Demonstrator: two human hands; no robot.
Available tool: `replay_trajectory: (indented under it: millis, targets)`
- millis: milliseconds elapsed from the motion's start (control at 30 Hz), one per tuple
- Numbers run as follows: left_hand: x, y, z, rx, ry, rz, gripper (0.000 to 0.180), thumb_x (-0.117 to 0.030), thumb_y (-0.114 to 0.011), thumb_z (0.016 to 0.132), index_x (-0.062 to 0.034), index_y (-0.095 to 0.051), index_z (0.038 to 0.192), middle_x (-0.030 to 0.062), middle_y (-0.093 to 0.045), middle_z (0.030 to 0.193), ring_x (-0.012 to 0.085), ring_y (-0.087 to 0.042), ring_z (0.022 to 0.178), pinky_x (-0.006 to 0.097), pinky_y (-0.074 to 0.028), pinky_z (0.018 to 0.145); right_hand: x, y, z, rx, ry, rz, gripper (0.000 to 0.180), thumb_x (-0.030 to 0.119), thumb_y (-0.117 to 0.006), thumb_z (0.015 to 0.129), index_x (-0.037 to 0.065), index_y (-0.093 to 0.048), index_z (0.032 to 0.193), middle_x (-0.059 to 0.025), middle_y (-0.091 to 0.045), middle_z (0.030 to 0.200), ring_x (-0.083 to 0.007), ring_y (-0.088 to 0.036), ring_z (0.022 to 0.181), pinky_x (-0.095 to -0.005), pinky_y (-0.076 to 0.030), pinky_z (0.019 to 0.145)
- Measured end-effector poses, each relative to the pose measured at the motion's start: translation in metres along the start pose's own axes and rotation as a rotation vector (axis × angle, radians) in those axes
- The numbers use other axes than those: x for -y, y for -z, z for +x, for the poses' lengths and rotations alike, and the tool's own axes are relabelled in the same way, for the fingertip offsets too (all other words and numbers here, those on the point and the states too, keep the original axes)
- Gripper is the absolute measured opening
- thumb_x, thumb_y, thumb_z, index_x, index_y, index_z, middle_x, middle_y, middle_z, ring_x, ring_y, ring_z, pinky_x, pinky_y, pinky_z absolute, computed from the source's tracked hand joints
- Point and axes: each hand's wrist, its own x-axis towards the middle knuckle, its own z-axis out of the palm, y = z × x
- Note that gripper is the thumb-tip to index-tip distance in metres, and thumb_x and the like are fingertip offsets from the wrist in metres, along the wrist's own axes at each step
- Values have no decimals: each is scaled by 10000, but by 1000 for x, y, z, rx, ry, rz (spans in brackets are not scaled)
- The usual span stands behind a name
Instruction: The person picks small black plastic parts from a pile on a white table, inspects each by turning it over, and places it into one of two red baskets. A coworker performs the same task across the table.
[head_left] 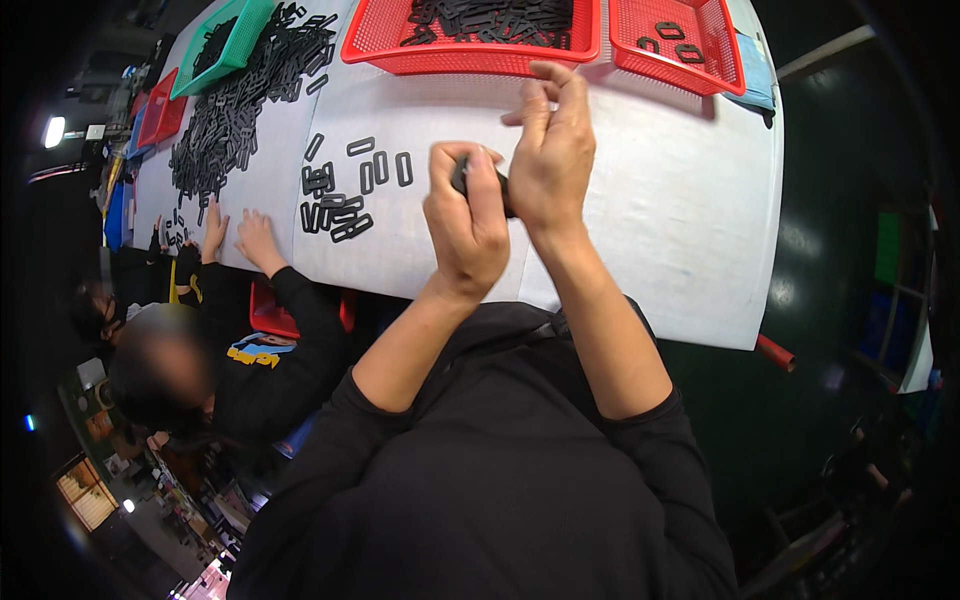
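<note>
Over the white table, my left hand (465,215) is closed around a small black plastic piece (460,176), its thumb lying along the top. Most of that piece is hidden by the fingers, so its full shape does not show. Close on its right is my right hand (555,150), with fingers loosely bent, apart and pointing away from me. Its palm edge comes near or touches the dark end of the held piece; which of the two I cannot tell. Several flat black oblong plastic loops (367,178) lie scattered on the table left of my left hand.
A red basket (470,62) of black loops stands beyond my hands. Right of it, another red basket (690,80) holds a few loops. At left lie a big heap of loops (225,135) and a green basket (225,60). A co-worker's hands (257,240) rest at the table's left edge.
</note>
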Motion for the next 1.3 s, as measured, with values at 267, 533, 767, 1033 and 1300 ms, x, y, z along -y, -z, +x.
replay_trajectory:
  millis: [267,533,767,1033,1300]
  targets:
    - [1,0,3,30,93,-79,177,-169,-395,944,-21,-468,881,10,-475,723,29,-393,537,178,-335,470,2,-1,-4,-24,44,-66,201,173,-491,895,28,-509,1034,-115,-554,869,-277,-572,738,-373,-452,621]
    - [-11,9,3,35,376,-349,228,-276,-342,958,-80,-451,916,-1,-438,619,40,-368,457,177,-311,406,-9,20,-2,135,-254,286,289,253,-467,927,-21,-552,898,-83,-575,733,-131,-563,612,-269,-453,588]
    - [-1,9,9,-47,334,-318,243,-296,-338,964,-86,-454,932,7,-482,654,48,-416,507,180,-350,453,11,35,-24,450,-289,333,169,140,-604,845,-26,-590,814,-67,-620,707,-107,-582,654,-249,-468,611]
    - [-11,26,19,470,543,-297,183,-186,-454,933,-16,-516,903,70,-596,678,67,-524,458,166,-353,385,1,52,-1,329,-225,307,128,91,-642,804,-14,-585,851,-61,-629,752,-103,-588,691,-247,-487,636]
    - [-17,45,36,564,519,-403,408,-274,-352,946,37,-493,1170,146,-613,1019,189,-598,913,297,-485,732,5,85,12,330,-210,444,121,44,-633,806,4,-583,908,-20,-611,773,-66,-563,723,-208,-448,633]
